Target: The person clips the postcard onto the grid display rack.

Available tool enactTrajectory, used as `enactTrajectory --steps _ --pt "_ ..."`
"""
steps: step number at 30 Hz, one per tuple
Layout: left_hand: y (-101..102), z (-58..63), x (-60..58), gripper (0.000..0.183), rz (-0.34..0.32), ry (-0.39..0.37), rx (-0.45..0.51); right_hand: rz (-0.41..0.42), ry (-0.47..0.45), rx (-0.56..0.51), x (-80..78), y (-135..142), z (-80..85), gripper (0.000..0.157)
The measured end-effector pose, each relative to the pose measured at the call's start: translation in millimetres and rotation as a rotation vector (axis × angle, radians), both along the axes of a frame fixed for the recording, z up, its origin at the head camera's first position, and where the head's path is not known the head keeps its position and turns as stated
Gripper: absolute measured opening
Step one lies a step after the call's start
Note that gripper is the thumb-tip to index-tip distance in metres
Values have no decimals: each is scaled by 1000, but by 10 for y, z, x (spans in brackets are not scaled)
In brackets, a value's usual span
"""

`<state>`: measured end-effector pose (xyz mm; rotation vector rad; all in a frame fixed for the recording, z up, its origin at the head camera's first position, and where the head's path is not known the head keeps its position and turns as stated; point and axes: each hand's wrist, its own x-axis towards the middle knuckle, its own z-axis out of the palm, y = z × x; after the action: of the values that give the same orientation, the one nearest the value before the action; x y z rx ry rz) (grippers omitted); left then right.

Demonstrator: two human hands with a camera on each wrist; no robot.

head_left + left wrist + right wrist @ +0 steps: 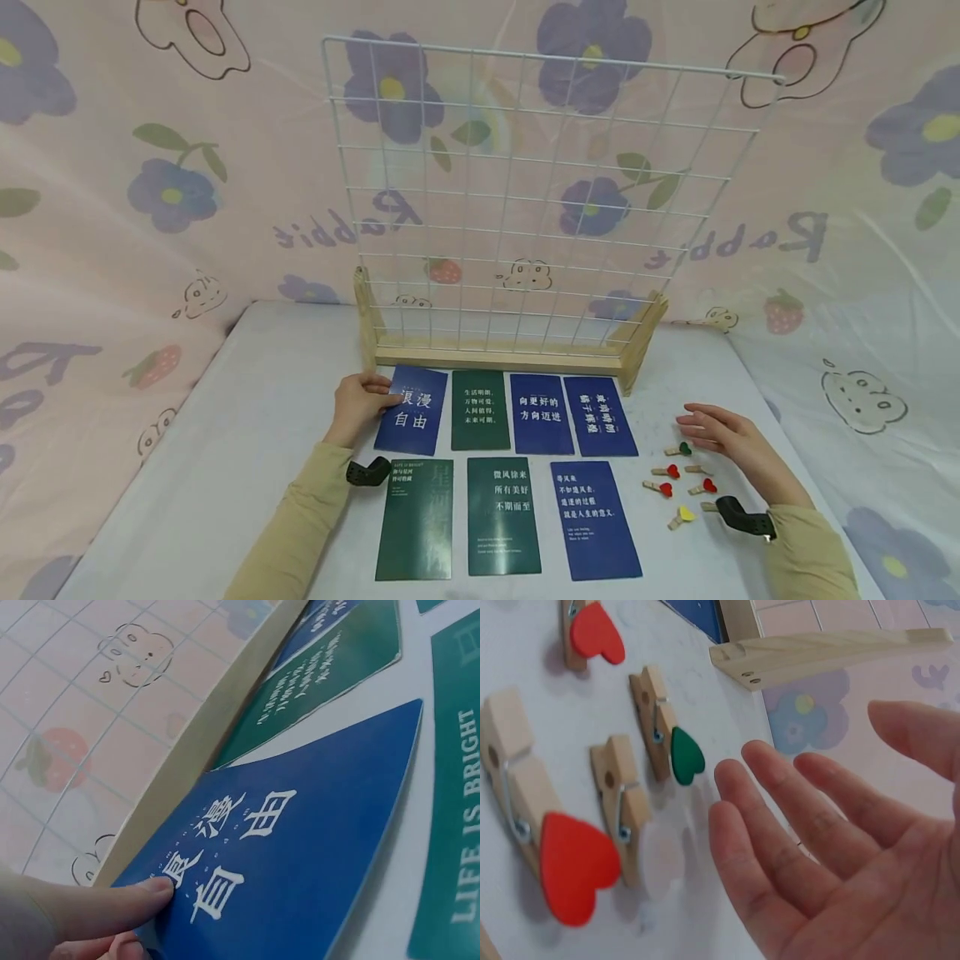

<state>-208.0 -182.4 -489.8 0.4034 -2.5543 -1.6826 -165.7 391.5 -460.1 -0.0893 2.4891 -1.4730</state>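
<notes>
Left wrist view, left fingers (125, 947) pinching blue card (307, 832), hold beneath unclear.

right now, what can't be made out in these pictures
Head view: the far end of the clothespin, hidden by the right-side black wrist camera.
Head view: small print on the lower-right blue card, too small to read.
Left wrist view: how far the fingers of the left hand reach beneath the upper-left blue card, which covers them.
Left wrist view: the rest of the green LIFE IS BRIGHT card, cut off by the right edge.
</notes>
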Motion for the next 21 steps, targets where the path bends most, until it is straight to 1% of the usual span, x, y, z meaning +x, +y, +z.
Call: enactTrajectory --steps 6,10,15,18,21 --pt "-59 48 16 35 -33 -33 28 -2 -29 7 -2 54 -9 60" --pt "-89 72 28 37 -55 -63 52 -5 -49 46 -9 72 -11 60" --pt "-121 95 53 39 -79 -119 131 3 -68 107 -16 85 -9 59" --pt "-134 112 69 39 -82 -133 173 0 -93 125 -18 87 -10 58" --pt "-138 132 84 40 -79 -129 199 15 -99 134 -21 93 -14 56"
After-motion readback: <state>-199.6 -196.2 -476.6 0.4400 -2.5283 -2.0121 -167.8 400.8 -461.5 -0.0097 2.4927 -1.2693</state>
